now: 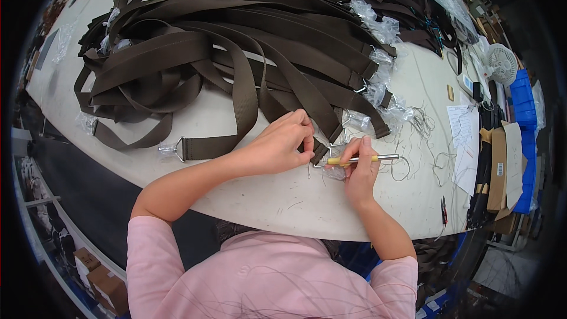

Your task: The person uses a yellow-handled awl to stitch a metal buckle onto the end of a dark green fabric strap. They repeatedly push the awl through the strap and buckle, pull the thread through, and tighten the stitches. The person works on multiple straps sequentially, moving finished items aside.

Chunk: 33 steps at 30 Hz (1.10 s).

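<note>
Strap end of dark brown woven webbing point(319, 152), with silvery metal hardware point(317, 166) at its tip, lies on the white surface point(266, 204) between my two grips. My left grip point(286, 139): thumb and fingers drawn together in a pinch at the strap end's edge; whether webbing or thread is caught there, I cannot tell. My right grip point(361, 171): closed around a slim, pen-shaped tool in yellow and bare metal point(379, 158), its yellow end toward the hardware.

Progress (judged): this one end is in hand and appears unfinished. Hardware is already on it, and on several neighbours in the heap of long brown webbing straps point(236, 29). Crumpled clear plastic point(381, 26) sits around many of those ends. Which are finished, I cannot tell; the heap's size suggests a good deal is left.

Count: one strap end at the grips; one pen-shaped tool; one loose brown strap end point(207, 147) to the left, with one triangular silvery ring point(181, 149); one pair of red-and-black snips point(444, 211); one round white fan point(502, 65). Heaped straps: many, overlapping, not countable.
</note>
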{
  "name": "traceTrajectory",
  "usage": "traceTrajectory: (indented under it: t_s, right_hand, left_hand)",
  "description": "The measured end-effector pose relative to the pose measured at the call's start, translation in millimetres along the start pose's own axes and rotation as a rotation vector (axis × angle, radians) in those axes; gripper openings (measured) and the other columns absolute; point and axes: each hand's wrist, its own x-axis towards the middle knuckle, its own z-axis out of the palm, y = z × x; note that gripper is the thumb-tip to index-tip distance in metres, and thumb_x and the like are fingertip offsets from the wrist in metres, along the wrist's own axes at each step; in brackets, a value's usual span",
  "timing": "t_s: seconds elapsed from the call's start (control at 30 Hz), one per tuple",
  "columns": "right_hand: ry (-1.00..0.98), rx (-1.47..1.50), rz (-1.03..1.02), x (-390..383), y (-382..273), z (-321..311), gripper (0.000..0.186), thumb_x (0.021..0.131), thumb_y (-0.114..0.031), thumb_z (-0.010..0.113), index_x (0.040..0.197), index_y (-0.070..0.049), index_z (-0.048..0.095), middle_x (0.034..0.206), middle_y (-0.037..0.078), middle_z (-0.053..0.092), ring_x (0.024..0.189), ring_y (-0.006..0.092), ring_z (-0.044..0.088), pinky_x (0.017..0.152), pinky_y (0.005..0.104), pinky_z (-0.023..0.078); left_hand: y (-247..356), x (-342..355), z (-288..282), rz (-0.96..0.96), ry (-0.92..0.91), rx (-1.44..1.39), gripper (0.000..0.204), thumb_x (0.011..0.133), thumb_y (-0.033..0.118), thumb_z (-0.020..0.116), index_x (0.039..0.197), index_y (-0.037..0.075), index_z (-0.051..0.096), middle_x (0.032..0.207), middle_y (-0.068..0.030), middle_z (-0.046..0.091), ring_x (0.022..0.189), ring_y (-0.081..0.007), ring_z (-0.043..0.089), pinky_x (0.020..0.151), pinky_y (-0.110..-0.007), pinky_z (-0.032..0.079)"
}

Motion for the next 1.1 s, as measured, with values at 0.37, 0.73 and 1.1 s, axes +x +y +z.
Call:
traceTrajectory:
  t_s: [0.37, 0.73, 1.1]
  right_hand:
    - [-0.091, -0.119, 0.019, -1, 0, -3, 0.057, 0.112, -0.036, 0.033, 0.074, -0.004, 0.060, 0.067, 0.008, 0.066, 0.058, 0.0093, 0.059, 0.052, 0.0225, 0.037]
    - [-0.106, -0.066, 0.034, 0, 7, 1, 0.052, 0.111, -0.033, 0.042, 0.078, 0.002, 0.063, 0.072, 0.006, 0.064, 0.062, 0.0113, 0.061, 0.059, 0.0253, 0.049]
    - [-0.111, -0.058, 0.043, 0, 6, 2, 0.049, 0.111, -0.030, 0.044, 0.079, 0.002, 0.063, 0.074, 0.006, 0.065, 0.063, 0.0105, 0.061, 0.060, 0.0252, 0.051]
  left_hand:
    - [-9, -4, -2, 0.095, 0.006, -0.045, 0.010, 0.081, 0.005, 0.071, 0.082, 0.003, 0.061, 0.113, -0.0107, 0.056, 0.109, -0.0238, 0.056, 0.087, -0.034, 0.051]
    - [-16, -4, 0, 0.163, 0.021, -0.064, 0.010, 0.080, 0.003, 0.070, 0.083, 0.003, 0.060, 0.113, -0.0092, 0.055, 0.100, -0.0202, 0.058, 0.082, -0.032, 0.053]
    - [-17, -4, 2, 0.179, 0.038, -0.031, 0.010, 0.080, 0.003, 0.070, 0.082, 0.003, 0.060, 0.112, -0.0096, 0.055, 0.100, -0.0204, 0.058, 0.081, -0.032, 0.053]
